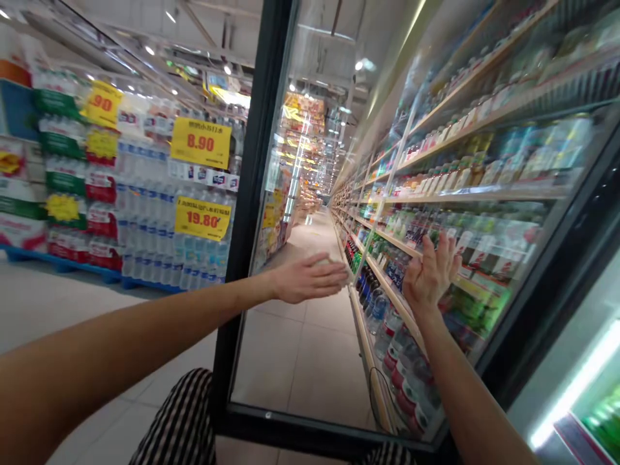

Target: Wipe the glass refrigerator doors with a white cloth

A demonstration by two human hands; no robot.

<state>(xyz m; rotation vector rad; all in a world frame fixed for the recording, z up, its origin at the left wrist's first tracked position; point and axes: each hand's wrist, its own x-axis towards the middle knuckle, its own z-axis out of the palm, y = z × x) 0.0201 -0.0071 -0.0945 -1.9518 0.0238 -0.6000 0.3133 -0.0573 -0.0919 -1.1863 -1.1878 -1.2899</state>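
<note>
A dark-framed glass door [295, 381], of the kind on a drinks cooler, stands swung out in front of me. My left hand [310, 278] reaches across its left frame bar, fingers stretched out flat and pointing right, holding nothing. Raised in front of the right part of the pane is my right hand [431, 274], with its fingers up and apart and nothing in it. Whether either palm touches the glass, I cannot tell. Bottled drinks on wooden-edged shelves [465, 194] show in the pane, seen through it or mirrored in it.
Packs of bottled water [150, 226] are stacked on blue pallets at the left, under yellow price signs [201, 142]. A lit cooler interior [581, 387] with green bottles lies at the lower right. Checked cloth [177, 420] over my leg is near the door's lower left corner.
</note>
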